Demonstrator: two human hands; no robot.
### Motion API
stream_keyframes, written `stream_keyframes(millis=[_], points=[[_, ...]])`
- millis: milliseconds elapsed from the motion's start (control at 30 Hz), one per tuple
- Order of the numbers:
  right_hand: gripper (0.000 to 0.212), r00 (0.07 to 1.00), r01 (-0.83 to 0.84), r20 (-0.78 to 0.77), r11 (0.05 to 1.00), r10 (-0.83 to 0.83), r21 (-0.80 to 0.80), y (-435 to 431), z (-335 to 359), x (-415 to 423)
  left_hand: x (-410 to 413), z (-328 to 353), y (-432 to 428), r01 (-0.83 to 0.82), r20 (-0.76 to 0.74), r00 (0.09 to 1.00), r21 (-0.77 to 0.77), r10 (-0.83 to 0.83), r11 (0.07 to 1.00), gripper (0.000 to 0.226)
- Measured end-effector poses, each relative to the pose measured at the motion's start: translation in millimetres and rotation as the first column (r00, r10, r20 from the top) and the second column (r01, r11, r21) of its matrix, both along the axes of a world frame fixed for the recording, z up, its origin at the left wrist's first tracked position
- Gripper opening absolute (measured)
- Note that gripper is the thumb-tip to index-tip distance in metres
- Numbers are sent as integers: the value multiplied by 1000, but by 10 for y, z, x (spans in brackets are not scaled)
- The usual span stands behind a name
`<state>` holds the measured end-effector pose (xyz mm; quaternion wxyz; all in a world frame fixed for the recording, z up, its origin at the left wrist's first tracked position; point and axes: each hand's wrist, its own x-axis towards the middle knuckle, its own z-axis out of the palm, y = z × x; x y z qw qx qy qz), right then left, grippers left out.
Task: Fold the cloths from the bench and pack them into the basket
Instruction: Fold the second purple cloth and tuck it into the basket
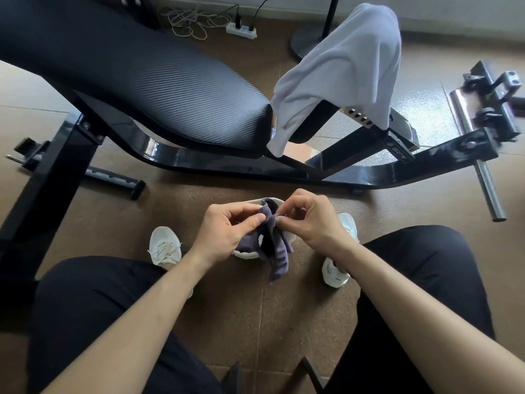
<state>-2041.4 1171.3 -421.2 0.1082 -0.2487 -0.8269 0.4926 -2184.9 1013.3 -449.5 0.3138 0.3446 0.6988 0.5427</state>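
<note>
Left hand (224,231) and right hand (309,223) are both pinching the purple cloth (277,251) at its top edge, close together. It's hanging crumpled between them, just over the white basket (244,253). White cloth (341,72) is draping over the bench (159,89), far right.

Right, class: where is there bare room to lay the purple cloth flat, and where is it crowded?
Free: the bench pad, bare up to the white cloth at its end; the floor strip between the bench frame and the basket. Crowded: between the shoes, where left hand and right hand hold the purple cloth over the basket.
</note>
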Motion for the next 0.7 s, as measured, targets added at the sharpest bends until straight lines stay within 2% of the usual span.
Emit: stream_keyframes(millis=[367,467,700], points=[[22,998,54,43,990,-49,-128,-30,-5,-41,29,53,18,44,108,993,46,-48,998,21],[22,997,69,39,990,-64,-126,-30,-8,-47,44,97,17,64,71,995,49,-68,997,30],[24,999,33,32,995,-30,-97,-67,-67,-54,59,106,28,46,-2,999,45,-45,998,22]])
